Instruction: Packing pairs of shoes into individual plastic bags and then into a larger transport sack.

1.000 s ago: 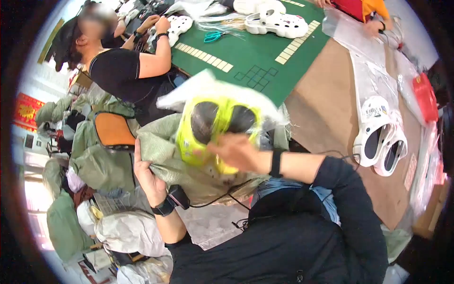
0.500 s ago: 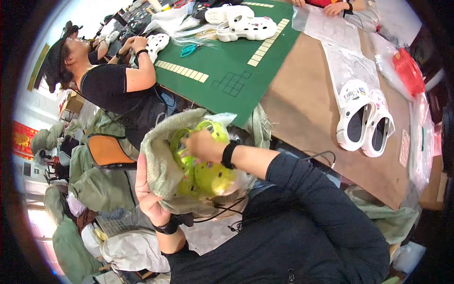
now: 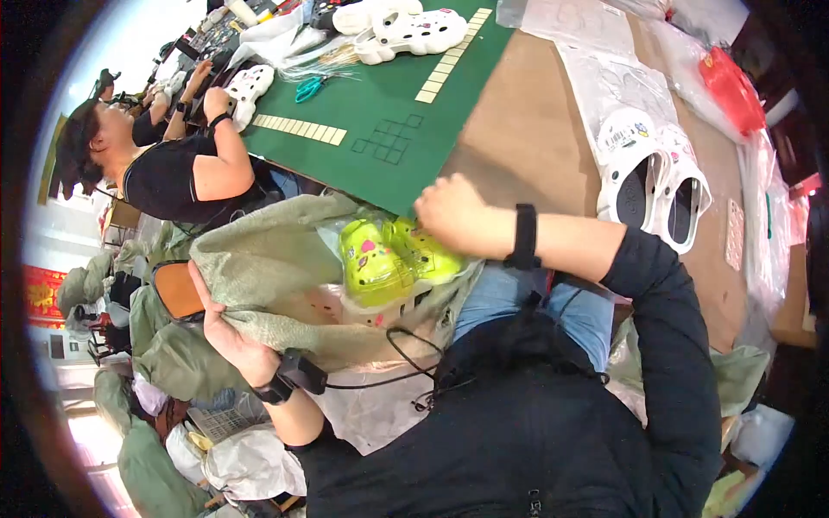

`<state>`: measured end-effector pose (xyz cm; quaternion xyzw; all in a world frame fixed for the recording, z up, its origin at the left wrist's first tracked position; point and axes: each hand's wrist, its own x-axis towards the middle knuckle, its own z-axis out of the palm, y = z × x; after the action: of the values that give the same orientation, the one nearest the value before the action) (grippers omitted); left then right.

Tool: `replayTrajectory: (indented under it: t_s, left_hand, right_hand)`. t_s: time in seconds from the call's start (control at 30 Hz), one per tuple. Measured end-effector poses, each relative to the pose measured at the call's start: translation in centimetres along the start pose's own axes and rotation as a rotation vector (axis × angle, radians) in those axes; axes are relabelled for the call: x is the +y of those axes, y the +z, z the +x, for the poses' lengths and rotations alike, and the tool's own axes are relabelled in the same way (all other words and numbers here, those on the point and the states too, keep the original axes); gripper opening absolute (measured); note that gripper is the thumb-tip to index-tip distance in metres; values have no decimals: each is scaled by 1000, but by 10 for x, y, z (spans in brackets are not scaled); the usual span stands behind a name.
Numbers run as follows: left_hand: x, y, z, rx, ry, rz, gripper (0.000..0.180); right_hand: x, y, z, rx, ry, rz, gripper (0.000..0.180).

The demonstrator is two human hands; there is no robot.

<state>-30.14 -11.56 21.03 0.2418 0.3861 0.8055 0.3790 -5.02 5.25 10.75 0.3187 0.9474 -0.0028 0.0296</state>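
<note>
A woven sack (image 3: 259, 250), pale green, lies gaping in front of me. At its left rim my left hand (image 3: 231, 337) grips the fabric, one finger stretched along the outside. Lime-green clogs (image 3: 373, 268) with small charms, wrapped in clear plastic, sit at the mouth of the sack. Deeper in, pale shapes with pink spots show only in part. My right hand (image 3: 456, 211) is closed at the right side of the clogs, beside the green mat's near edge. What its fingers hold is hidden.
White clogs (image 3: 635, 177) stand on the brown table (image 3: 535, 121) at right. On the green mat (image 3: 380, 104) lie blue scissors (image 3: 309, 88) and more white clogs (image 3: 414, 34). A co-worker in black (image 3: 186, 177) sits at left. Several green sacks (image 3: 173, 345) fill the floor there.
My right hand has moved right from over the clogs to their far side. My left hand has drawn the sack rim leftward, widening its mouth. The clogs now sit further right.
</note>
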Motion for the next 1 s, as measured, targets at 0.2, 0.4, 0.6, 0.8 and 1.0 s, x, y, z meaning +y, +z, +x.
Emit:
replayTrajectory:
  t_s: [0.2,0.4,0.6,0.8,1.0]
  left_hand:
    - [-20,26,19,-39,71,271,66]
    - [-30,23,57,356,66,239,62]
    - [16,-68,58,305,466,1360,51]
    - [70,-88,37,656,264,1698,49]
    - [114,-82,15,814,4,1998,48]
  right_hand:
    - [84,33,12,-252,164,522,52]
    - [29,63,30,-81,-71,180,33]
    - [18,86,44,-60,-60,167,17]
    - [47,77,31,-141,-108,540,21]
    - [82,45,-8,-194,-308,573,34]
